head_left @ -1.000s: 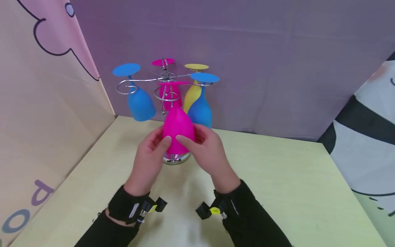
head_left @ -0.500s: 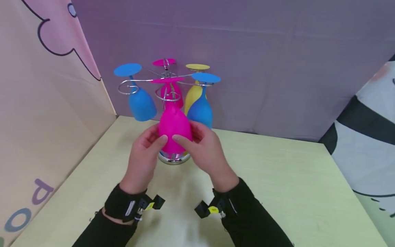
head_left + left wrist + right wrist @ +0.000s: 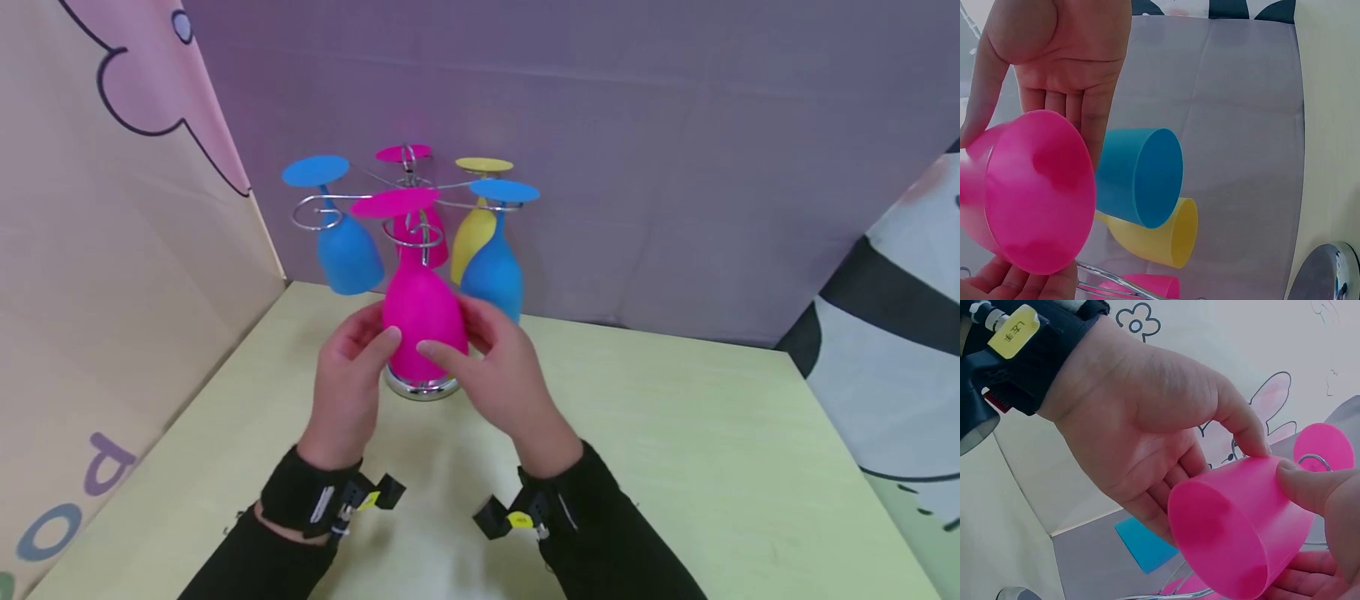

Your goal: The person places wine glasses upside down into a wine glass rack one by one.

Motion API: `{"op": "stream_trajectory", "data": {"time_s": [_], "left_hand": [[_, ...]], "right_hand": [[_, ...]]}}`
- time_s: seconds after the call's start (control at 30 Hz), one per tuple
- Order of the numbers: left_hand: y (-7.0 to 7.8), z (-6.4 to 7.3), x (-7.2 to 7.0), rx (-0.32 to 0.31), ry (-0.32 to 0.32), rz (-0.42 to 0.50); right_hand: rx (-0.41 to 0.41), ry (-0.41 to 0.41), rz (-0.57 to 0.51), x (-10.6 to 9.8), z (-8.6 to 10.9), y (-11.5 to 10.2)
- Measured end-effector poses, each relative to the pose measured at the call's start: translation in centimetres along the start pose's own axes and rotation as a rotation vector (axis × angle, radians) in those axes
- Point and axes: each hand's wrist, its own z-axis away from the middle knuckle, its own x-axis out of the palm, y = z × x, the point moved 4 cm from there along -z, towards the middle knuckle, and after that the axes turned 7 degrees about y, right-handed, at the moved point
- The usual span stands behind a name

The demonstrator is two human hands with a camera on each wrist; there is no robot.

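Note:
Both hands hold a pink plastic goblet (image 3: pixel 423 321) upside down in front of a chrome glass rack (image 3: pixel 408 390). My left hand (image 3: pixel 347 387) grips the bowl from the left, and my right hand (image 3: pixel 506 375) from the right, thumbs on the near side. The goblet's round foot (image 3: pixel 393 203) is at the top, overlapping the rack's wire loops in the head view; its stem passes close to the front loop (image 3: pixel 412 237). In the left wrist view the goblet's open mouth (image 3: pixel 1044 194) faces the camera.
Other goblets hang upside down on the rack: blue ones at left (image 3: pixel 348 258) and right (image 3: pixel 493 273), a yellow one (image 3: pixel 471 242) and another pink one (image 3: pixel 435 248) behind. The rack stands on a pale table (image 3: pixel 637 450), close to a grey-purple cloth wall (image 3: pixel 637 192).
The held goblet has shifted slightly left, and its foot has swung left and tilted, showing more of its disc and stem. Both hands moved left with it, keeping their grip.

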Motion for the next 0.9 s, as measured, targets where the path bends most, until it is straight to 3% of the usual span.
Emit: {"op": "stream_trajectory", "data": {"time_s": [0.4,0.9], "left_hand": [[-0.4,0.2,0.1,0.013,-0.023,-0.012],[-0.9,0.1,-0.2,0.009,-0.059,-0.04]], "right_hand": [[-0.032,0.01,-0.046,-0.2,0.9,0.3],[-0.035,0.002,-0.07,0.3,0.3,1.6]]}}
